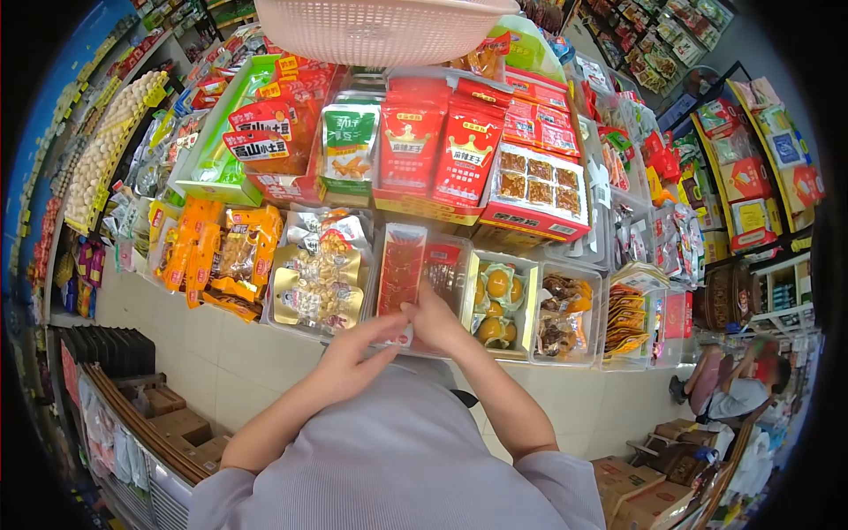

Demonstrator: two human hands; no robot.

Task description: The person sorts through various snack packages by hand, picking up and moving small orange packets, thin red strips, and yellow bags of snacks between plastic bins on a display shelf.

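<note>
The right hand has closed on the lower right edge of a red packet, its thumb in front and its other fingers partly out of sight, a grip that likely steadies the packet while leaving most of its face in view. The left hand is loosely spread, fingers and thumb parted about the packet's lower end, perhaps to guide or support it; whether it presses there I cannot tell. The packet is over the left part of a clear bin, its long side running away from the body, and more red packs lie in the bin just beside it. Nut packs are to the left and round snacks to the right, each kind in its own container, presumably to stop them mixing. Farther back, red pouches stand with their printed faces forward, probably so the labels read over the front row. A pink basket is beyond them at the far side.
</note>
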